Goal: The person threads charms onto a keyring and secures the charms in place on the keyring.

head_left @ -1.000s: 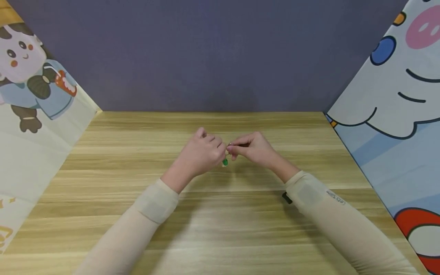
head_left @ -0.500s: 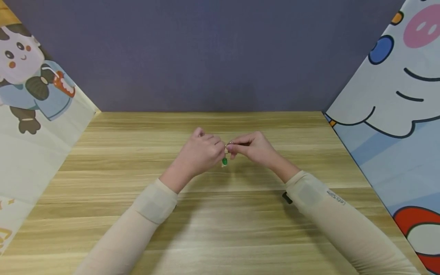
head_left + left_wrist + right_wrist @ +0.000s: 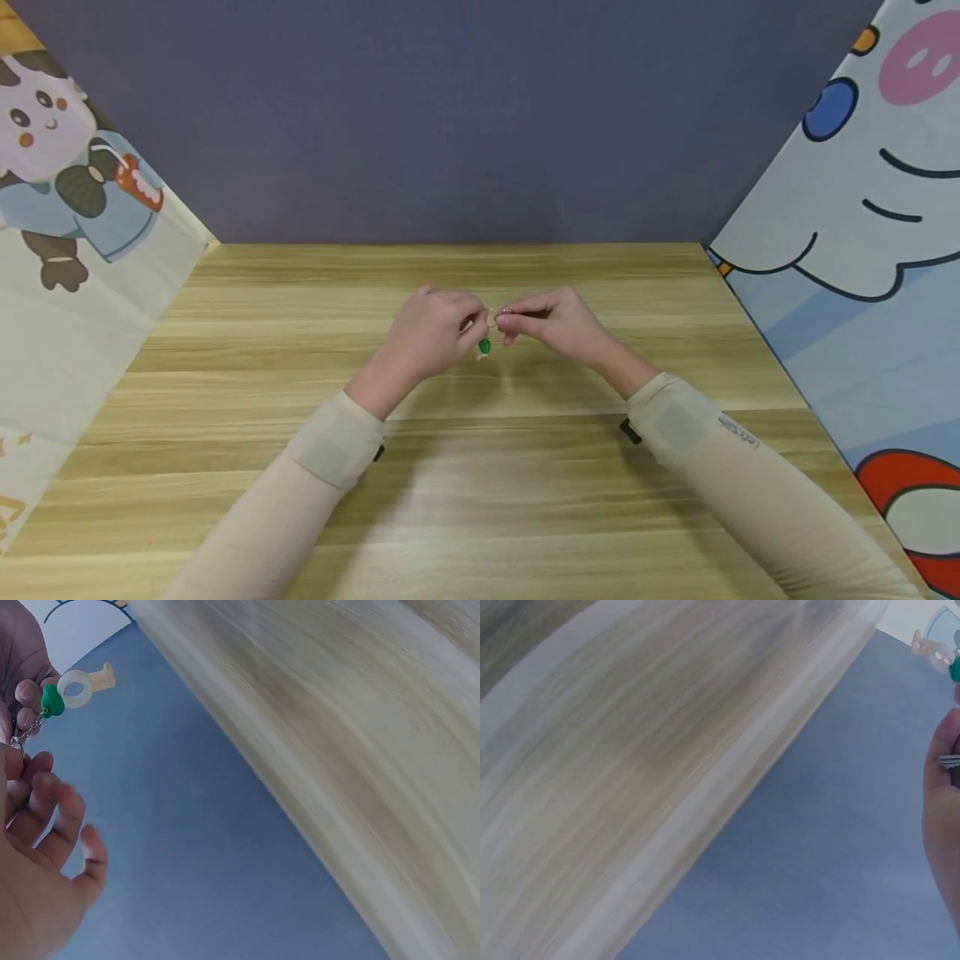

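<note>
Both hands meet above the table, around a keychain with a green charm. My left hand pinches the thin metal key ring between thumb and index finger, its other fingers loosely bent in the left wrist view. The right hand grips a key, whose toothed blade shows at the right wrist view's edge; the rest of it is hidden by the fingers. From a short chain hang the charm, a whitish ring and a small beige piece.
The wood-grain table spreads below both hands. A dark blue-grey panel stands behind it. Cartoon-printed panels flank the left and right sides. Each sleeved forearm has a small dark object at its wrist.
My left hand has turned and shifted slightly left, showing more of the ring between the hands. The green charm has moved a little left and up. The right hand stays nearly still.
</note>
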The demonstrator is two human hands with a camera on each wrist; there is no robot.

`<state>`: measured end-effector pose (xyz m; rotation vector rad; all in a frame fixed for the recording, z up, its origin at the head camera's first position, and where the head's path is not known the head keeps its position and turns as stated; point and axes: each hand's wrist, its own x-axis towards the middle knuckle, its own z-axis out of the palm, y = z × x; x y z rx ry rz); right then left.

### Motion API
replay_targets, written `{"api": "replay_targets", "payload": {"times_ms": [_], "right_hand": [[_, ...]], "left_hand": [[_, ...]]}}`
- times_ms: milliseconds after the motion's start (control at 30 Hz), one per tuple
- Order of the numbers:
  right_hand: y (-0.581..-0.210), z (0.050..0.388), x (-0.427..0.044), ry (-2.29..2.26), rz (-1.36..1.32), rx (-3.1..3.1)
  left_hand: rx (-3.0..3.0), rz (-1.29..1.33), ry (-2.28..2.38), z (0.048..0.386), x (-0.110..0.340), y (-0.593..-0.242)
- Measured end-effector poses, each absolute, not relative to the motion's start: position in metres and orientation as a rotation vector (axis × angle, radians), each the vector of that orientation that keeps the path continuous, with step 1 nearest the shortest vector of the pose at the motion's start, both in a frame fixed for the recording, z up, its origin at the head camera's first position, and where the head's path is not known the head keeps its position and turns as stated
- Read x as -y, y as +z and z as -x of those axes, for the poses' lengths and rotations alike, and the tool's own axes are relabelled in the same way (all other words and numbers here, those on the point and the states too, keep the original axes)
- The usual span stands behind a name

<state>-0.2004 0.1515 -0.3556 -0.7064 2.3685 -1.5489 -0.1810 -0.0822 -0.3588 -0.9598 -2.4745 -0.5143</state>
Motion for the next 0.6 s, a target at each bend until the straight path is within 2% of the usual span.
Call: {"api": "replay_targets", "payload": {"times_ms": [300,600], "right_hand": [[-0.3501,0.1982,-0.1500,-1.539,0.754,-2.325],[-0.3472,0.1946,-0.1538,-1.452,0.858,-2.255]], "left_hand": [[2.691,0.700,-1.712,0.1813,0.0879,-0.3518],[2.652,0.771,-2.005,0.1799,0.0901,-0.3524]]}}
